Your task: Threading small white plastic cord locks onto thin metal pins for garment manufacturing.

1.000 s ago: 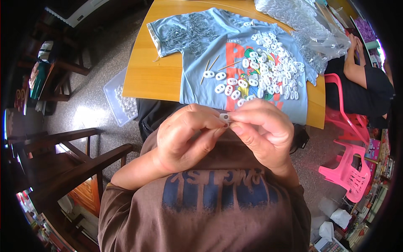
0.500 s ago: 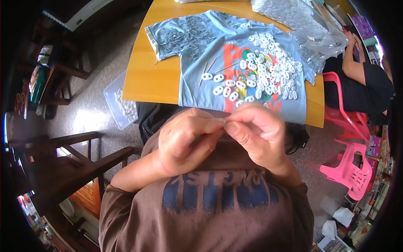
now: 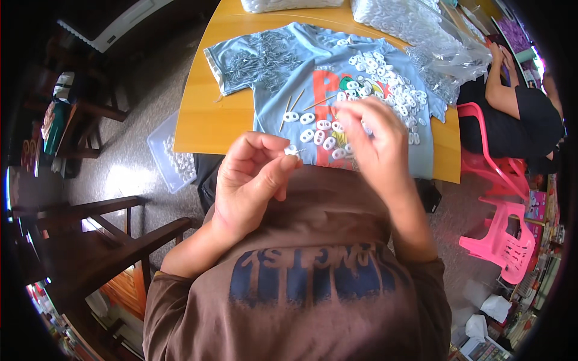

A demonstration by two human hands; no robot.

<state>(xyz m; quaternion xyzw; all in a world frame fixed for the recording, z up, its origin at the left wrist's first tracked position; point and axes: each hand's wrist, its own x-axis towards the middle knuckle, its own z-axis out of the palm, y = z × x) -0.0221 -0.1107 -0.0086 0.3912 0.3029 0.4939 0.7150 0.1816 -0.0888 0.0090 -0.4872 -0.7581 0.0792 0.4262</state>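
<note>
A: What does your left hand (image 3: pixel 250 180) have?

B: Its thumb and index finger are clamped on a small white plastic piece with rounded ends (image 3: pixel 292 150), raised before you by the near table edge. A thin, bright bit juts from the piece's right side, too small for me to identify for you.

A: And your right hand (image 3: pixel 379 144)?

B: It is apart from the left, above a light blue T-shirt with a red-orange print (image 3: pixel 271 108). It is blurred, so I can't tell you whether its fingertips meet or hold anything. Nearest to it are loose white oval plastic pieces with two holes (image 3: pixel 400 90): separate ones to its left, a dense heap beyond it.

A: What else is around you?

B: The shirt is spread on a yellow-brown wooden table (image 3: pixel 192 120). On its left sleeve side you have a heap of small silvery-grey pieces (image 3: pixel 259 60), and three thin wooden sticks (image 3: pixel 320 102) lie near the separate ovals. A clear plastic bag full of white pieces (image 3: pixel 397 30) sits at the far right. On the floor to your left, a translucent plastic bin (image 3: pixel 155 149) holds more white pieces.
</note>
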